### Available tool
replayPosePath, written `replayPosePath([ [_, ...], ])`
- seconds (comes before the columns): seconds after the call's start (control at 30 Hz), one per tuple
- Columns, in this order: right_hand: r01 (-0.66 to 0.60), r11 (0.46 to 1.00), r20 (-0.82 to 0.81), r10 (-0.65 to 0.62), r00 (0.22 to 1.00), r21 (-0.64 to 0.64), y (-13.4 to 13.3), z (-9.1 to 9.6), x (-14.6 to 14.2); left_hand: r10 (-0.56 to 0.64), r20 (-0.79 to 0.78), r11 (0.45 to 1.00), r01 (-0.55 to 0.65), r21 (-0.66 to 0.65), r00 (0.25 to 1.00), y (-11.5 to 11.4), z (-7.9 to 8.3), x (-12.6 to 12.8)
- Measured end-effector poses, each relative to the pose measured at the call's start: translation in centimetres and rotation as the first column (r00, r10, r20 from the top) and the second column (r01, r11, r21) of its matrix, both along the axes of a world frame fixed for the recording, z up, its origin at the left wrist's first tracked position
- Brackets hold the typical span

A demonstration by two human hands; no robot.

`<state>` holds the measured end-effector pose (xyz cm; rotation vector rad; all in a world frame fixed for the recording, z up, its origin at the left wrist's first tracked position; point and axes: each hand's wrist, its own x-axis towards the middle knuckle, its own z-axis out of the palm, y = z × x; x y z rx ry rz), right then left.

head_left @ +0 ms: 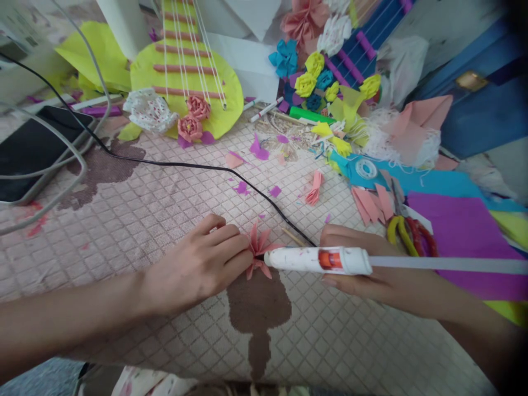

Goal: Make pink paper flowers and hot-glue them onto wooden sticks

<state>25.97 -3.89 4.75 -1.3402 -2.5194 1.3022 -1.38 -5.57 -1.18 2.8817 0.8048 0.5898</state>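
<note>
My left hand (198,264) rests on the quilted cloth (157,209) with its fingers pinched on a small pink folded-paper flower (259,247). My right hand (371,269) is wrapped round a white glue gun (317,259) with an orange trigger. The gun lies level, its nozzle touching the flower's centre from the right. A glue stick (449,264) juts out behind the gun. A black cord (173,163) runs across the cloth toward the gun.
Yellow and red scissors (408,234), pink paper strips (371,202) and purple and blue sheets (462,225) lie at the right. Paper flowers (313,71) pile at the back. A yellow paper piece with strings (185,71) stands behind. A dark tablet (33,148) lies left.
</note>
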Motion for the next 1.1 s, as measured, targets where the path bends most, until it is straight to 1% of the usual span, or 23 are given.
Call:
replayPosePath([
  [0.1, 0.007, 1.000, -0.018, -0.008, 1.000, -0.020, 0.0, -0.1, 0.0, 0.008, 0.007, 0.999, -0.007, -0.034, 1.000, 0.0, -0.1, 0.0],
  [0.37, 0.015, 0.999, -0.016, -0.016, 1.000, -0.044, 0.0, -0.4, 0.1, 0.033, 0.086, 0.986, -0.018, -0.168, 0.996, 0.2, -0.1, 0.1],
  [0.53, 0.011, 0.999, -0.016, -0.012, 1.000, -0.050, -0.1, -0.6, 0.5, 0.042, 0.078, 0.980, -0.025, -0.199, 0.996, 0.2, 0.0, 0.2],
  [0.83, -0.074, 0.997, -0.030, 0.073, 0.997, -0.019, 0.2, -0.7, 1.2, 0.048, 0.072, 0.969, -0.029, -0.244, 0.996, 0.4, 0.0, 0.1],
  [1.1, -0.016, 1.000, -0.066, 0.015, 0.998, -0.019, 0.1, -0.6, 1.3, 0.061, 0.077, 0.953, -0.035, -0.301, 0.995, 0.5, -0.1, 0.1],
])
